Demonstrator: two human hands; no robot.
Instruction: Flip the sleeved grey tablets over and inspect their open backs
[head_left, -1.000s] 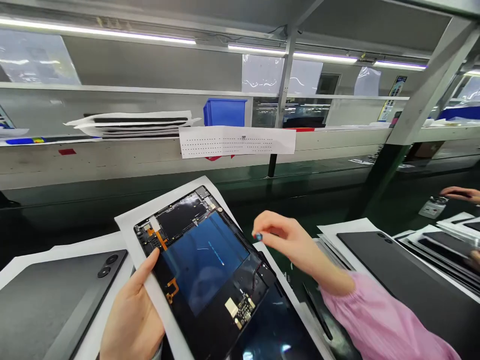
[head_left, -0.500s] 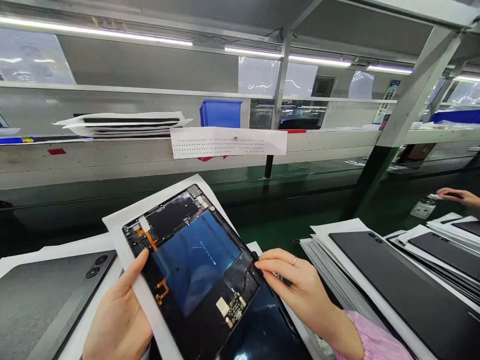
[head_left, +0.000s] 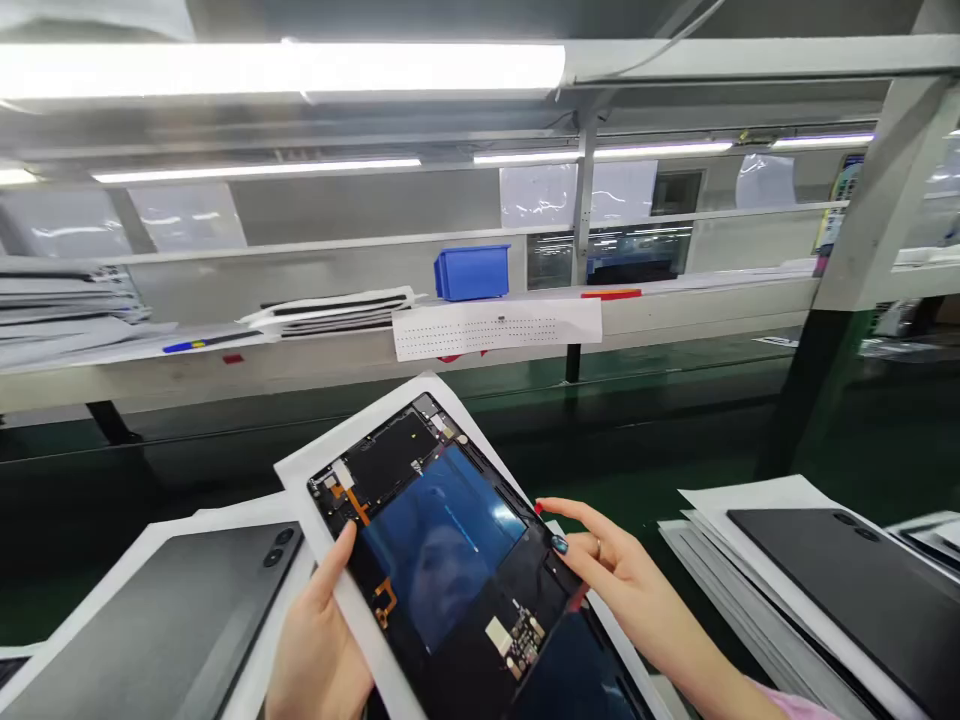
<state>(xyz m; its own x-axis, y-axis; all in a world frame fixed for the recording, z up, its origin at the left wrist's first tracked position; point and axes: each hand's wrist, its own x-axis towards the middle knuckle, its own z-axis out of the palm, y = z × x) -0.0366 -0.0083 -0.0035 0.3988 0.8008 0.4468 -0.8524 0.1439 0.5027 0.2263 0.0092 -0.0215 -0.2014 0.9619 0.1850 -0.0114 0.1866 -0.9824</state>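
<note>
My left hand grips the lower left edge of an opened tablet, its thumb lying on the black frame. The tablet shows a glossy blue panel, orange flex cables and a small gold-coloured circuit board, and it rests on a white paper sheet. My right hand is at the tablet's right edge, with index finger and thumb touching it. A small blue spot shows at the thumb tip; I cannot tell what it is. A dark glossy panel lies under the tablet's lower end.
A grey tablet back with a camera bump lies on paper at the left. A stack with a black panel sits at the right. Beyond a green belt stand a blue bin, a perforated white sheet and a steel post.
The view has tilted upward and shifted. My right hand has come down from above the tablet to its right edge, and the other person's hand at the far right has left the view.
</note>
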